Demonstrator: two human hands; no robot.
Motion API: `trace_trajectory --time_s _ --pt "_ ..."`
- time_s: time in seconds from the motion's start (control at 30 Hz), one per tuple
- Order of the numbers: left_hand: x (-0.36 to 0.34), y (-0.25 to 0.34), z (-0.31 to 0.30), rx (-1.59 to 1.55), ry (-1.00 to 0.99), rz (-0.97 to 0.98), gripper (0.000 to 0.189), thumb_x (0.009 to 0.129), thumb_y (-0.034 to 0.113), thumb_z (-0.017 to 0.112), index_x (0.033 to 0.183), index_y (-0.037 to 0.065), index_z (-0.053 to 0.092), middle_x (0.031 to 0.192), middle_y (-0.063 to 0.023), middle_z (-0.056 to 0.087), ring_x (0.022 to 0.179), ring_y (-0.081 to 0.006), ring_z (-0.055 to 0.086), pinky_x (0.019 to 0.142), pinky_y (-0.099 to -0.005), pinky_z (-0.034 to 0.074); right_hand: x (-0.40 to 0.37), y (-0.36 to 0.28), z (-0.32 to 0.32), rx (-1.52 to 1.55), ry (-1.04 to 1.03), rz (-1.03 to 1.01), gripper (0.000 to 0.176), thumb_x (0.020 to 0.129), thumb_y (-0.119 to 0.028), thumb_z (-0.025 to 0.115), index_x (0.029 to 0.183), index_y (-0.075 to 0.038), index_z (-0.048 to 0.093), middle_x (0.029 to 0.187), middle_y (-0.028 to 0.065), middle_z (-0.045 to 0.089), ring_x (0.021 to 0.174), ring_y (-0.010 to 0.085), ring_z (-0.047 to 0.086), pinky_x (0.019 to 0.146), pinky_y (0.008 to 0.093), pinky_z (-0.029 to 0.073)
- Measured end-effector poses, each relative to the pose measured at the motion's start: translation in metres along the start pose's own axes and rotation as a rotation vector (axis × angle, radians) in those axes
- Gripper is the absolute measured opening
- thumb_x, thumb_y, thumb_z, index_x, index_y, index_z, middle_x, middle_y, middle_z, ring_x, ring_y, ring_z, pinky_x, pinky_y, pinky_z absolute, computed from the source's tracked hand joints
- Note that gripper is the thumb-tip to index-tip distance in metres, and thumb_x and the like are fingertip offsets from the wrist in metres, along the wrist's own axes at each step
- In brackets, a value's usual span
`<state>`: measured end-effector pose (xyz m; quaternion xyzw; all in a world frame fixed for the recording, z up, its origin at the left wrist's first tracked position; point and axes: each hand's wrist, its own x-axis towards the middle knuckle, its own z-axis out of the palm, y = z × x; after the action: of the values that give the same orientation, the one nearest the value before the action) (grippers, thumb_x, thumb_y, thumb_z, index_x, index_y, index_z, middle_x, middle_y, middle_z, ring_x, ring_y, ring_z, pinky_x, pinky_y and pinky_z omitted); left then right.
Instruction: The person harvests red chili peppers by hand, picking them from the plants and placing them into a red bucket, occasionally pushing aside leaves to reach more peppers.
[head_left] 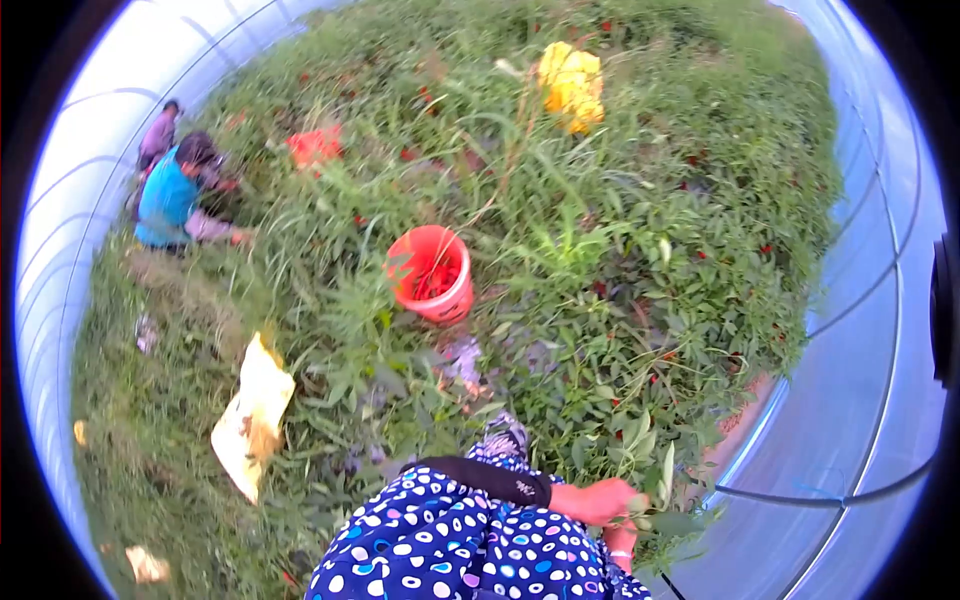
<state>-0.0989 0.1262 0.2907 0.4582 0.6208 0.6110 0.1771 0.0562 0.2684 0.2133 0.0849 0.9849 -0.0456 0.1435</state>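
My left hand (602,502) reaches across my lap from a black sleeve (490,480), its fingers curled at the edge of a leafy pepper plant (635,450). What lies inside those fingers is hidden. Just below it, my right hand (621,540) is close among the leaves, mostly covered, so its fingers do not show. Green leaves touch or overlap both hands on their right side. Ahead stands a red bucket (430,275), upright, with red peppers (435,281) in the bottom.
Dense green plants with scattered red peppers surround me. A pale yellow sack (252,420) lies at left, a yellow sack (572,85) farther ahead, and another red container (315,147) at upper left. Two people crouch there, one in a blue top (168,200). Plastic sheeting (850,400) borders the right.
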Motion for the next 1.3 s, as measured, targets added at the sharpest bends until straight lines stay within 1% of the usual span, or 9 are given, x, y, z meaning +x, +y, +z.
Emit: trace_trajectory --time_s 0.03,0.17,0.23,0.27,0.47,0.6,0.83,1.03,1.3 --pt "0.001 -0.005 0.007 0.009 0.072 0.016 0.020 0.068 0.017 0.061 0.082 0.006 0.050 0.060 -0.0163 0.051 0.060 -0.0400 0.053 0.051 -0.0439 0.043 0.007 0.009 0.001 0.096 -0.317 0.241 0.027 0.081 -0.027 0.051 0.078 -0.003 0.063 0.071 0.0173 0.062 0.068 0.0344 0.061 0.060 0.0449 0.046" --pt "0.004 -0.017 -0.005 0.200 0.137 -0.042 0.025 0.065 0.019 0.063 0.084 0.005 0.053 0.061 -0.0165 0.054 0.060 -0.0383 0.054 0.050 -0.0446 0.042 -0.025 0.088 0.046 0.512 0.062 0.284 0.020 0.074 -0.018 0.051 0.072 -0.001 0.061 0.067 0.0144 0.062 0.057 0.0273 0.058 0.052 0.0399 0.045" --pt "-0.011 -0.015 -0.032 0.318 0.020 -0.144 0.027 0.064 0.015 0.062 0.088 0.004 0.056 0.069 -0.0131 0.058 0.066 -0.0355 0.058 0.055 -0.0478 0.041 -0.022 0.095 0.007 1.005 -0.028 0.693 0.019 0.075 -0.016 0.049 0.062 -0.002 0.053 0.059 0.0092 0.056 0.052 0.0203 0.053 0.048 0.0343 0.044" --pt "-0.004 -0.006 -0.044 0.381 -0.432 -0.603 0.036 0.064 0.013 0.060 0.099 0.007 0.056 0.084 -0.0111 0.059 0.087 -0.0313 0.057 0.067 -0.0483 0.040 -0.017 0.101 0.000 1.224 0.092 0.860 0.017 0.075 -0.013 0.048 0.061 -0.005 0.050 0.054 0.0071 0.050 0.047 0.0181 0.049 0.045 0.0313 0.041" --pt "-0.025 -0.015 -0.042 0.473 -0.366 -0.720 0.058 0.065 0.024 0.066 0.117 0.007 0.048 0.113 -0.0150 0.048 0.112 -0.0295 0.042 0.088 -0.0487 0.035 0.057 0.077 -0.070 1.770 0.191 0.651 0.016 0.082 -0.014 0.052 0.093 -0.003 0.052 0.075 0.0041 0.051 0.065 0.0150 0.048 0.054 0.0258 0.040" --pt "-0.017 -0.009 -0.038 -0.213 -0.036 -0.493 0.081 0.065 0.033 0.070 0.131 0.003 0.034 0.115 -0.0203 0.050 0.106 -0.0332 0.049 0.091 -0.0381 0.039 0.094 -0.009 -0.125 2.133 -0.113 0.266 0.022 0.080 -0.007 0.050 0.101 -0.001 0.049 0.075 0.0057 0.049 0.067 0.0152 0.047 0.058 0.0271 0.042" --pt "-0.023 -0.009 -0.035 -0.674 0.070 -0.777 0.065 0.066 0.010 0.069 0.123 0.000 0.039 0.079 -0.0070 0.059 0.054 -0.0113 0.056 0.046 -0.0229 0.046 0.100 -0.074 -0.131 1.866 -0.029 0.312 0.031 0.085 -0.009 0.048 0.115 0.000 0.046 0.092 0.0110 0.057 0.082 0.0189 0.057 0.066 0.0264 0.046" --pt "-0.052 -0.024 -0.095 -0.773 0.551 -1.113 0.018 0.067 0.011 0.070 0.080 0.002 0.062 0.071 -0.0057 0.062 0.055 -0.0144 0.059 0.047 -0.0272 0.047 0.074 -0.023 -0.112 1.328 -0.163 0.486 0.043 0.084 -0.020 0.055 0.124 -0.005 0.046 0.107 0.0071 0.060 0.088 0.0134 0.060 0.062 0.0225 0.042" --pt "-0.127 -0.076 -0.310 -0.703 1.241 -0.547 0.017 0.085 0.019 0.052 0.085 0.002 0.054 0.081 -0.0098 0.059 0.079 -0.0204 0.059 0.072 -0.0325 0.047 -0.003 0.016 -0.049 1.228 -0.368 0.682 0.035 0.083 -0.019 0.056 0.116 -0.007 0.053 0.098 0.0046 0.064 0.080 0.0119 0.062 0.058 0.0227 0.042"
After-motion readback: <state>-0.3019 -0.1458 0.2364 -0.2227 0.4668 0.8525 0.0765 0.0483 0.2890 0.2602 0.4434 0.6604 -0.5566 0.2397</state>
